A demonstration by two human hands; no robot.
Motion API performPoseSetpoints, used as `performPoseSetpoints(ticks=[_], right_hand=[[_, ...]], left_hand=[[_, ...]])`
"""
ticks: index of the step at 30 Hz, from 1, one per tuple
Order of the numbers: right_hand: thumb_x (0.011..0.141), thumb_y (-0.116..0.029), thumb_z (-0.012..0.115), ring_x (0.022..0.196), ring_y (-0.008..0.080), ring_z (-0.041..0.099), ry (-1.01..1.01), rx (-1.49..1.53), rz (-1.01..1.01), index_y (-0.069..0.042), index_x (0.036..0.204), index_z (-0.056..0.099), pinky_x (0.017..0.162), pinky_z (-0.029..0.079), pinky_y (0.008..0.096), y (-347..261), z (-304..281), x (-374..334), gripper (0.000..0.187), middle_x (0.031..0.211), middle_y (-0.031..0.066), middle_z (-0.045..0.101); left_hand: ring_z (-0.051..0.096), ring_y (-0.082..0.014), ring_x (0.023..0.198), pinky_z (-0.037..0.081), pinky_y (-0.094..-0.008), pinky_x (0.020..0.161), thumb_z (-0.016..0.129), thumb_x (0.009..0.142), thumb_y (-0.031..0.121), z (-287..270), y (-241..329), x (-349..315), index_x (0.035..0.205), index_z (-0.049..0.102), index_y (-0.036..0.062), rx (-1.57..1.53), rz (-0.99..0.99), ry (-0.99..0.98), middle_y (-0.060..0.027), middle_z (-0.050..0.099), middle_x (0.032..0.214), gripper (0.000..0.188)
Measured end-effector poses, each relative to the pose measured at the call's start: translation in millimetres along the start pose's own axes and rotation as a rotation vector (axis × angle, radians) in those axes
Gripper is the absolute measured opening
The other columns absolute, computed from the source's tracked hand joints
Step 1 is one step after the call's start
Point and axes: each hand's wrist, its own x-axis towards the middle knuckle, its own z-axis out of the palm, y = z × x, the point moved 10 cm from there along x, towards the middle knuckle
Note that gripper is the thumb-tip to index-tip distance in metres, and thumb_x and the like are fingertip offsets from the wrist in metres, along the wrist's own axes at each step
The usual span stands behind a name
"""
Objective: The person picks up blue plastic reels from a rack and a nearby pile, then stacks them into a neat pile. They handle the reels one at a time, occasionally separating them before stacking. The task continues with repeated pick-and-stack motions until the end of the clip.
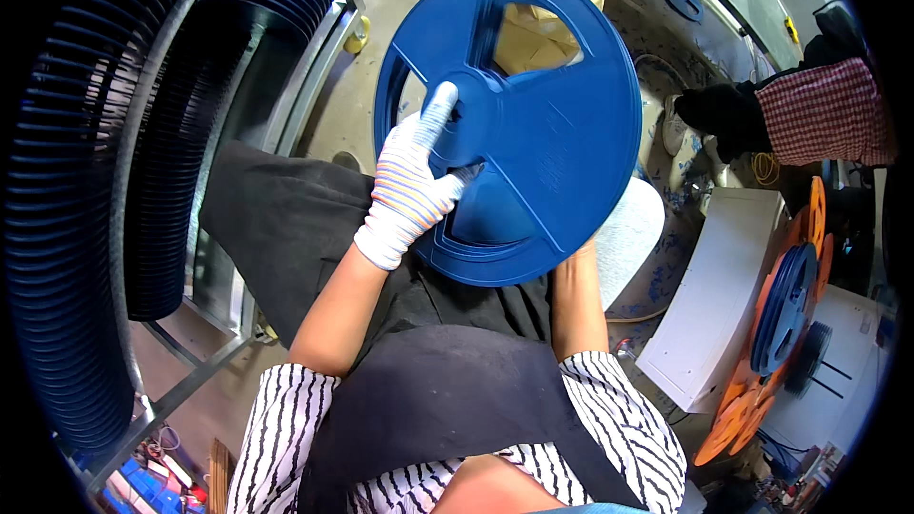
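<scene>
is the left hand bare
No, the left hand on the large round blue plastic reel wears a white knit glove with coloured stripes.

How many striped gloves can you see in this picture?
1. The striped glove is on the person's left hand, against the face of the blue reel. Another may be hidden, since the reel covers the right hand.
</scene>
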Motion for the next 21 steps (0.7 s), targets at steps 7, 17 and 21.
performPoseSetpoints(ticks=[7, 17, 21], right_hand=[[0.095, -0.053, 0.052, 0.052, 0.0106, 0.042, -0.010, 0.019, -0.054, -0.009, 0.084, 0.047, 0.055, 0.035, 0.0268, -6, -4, -1, 0.046, 0.058, -0.0023, 0.043], [0.097, -0.050, 0.048, 0.050, 0.0133, 0.044, 0.074, 0.107, -0.105, -0.008, 0.081, 0.052, 0.053, 0.038, 0.0284, -10, -7, -4, 0.046, 0.058, 0.0013, 0.046], [0.097, -0.049, 0.049, 0.050, 0.0136, 0.044, 0.093, 0.103, -0.119, -0.008, 0.079, 0.053, 0.053, 0.040, 0.0288, -11, -9, -5, 0.045, 0.057, 0.0014, 0.046]], left_hand=[[0.065, -0.0278, 0.096, 0.054, -0.0377, 0.086, 0.062, 0.093, 0.033, 6, -37, -3, 0.131, 0.050, -0.0020, -1.511, -0.783, 0.052, -0.0193, 0.062, 0.119, 0.053], [0.049, -0.0316, 0.125, 0.038, -0.0520, 0.110, 0.052, 0.097, 0.017, -17, -37, 14, 0.130, 0.048, -0.0048, -2.017, -0.294, -0.095, -0.0176, 0.053, 0.134, 0.040], [0.051, -0.0358, 0.122, 0.036, -0.0596, 0.109, 0.055, 0.094, 0.016, 3, -30, 25, 0.122, 0.050, -0.0089, -2.439, -0.602, 0.084, -0.0234, 0.054, 0.126, 0.038]])
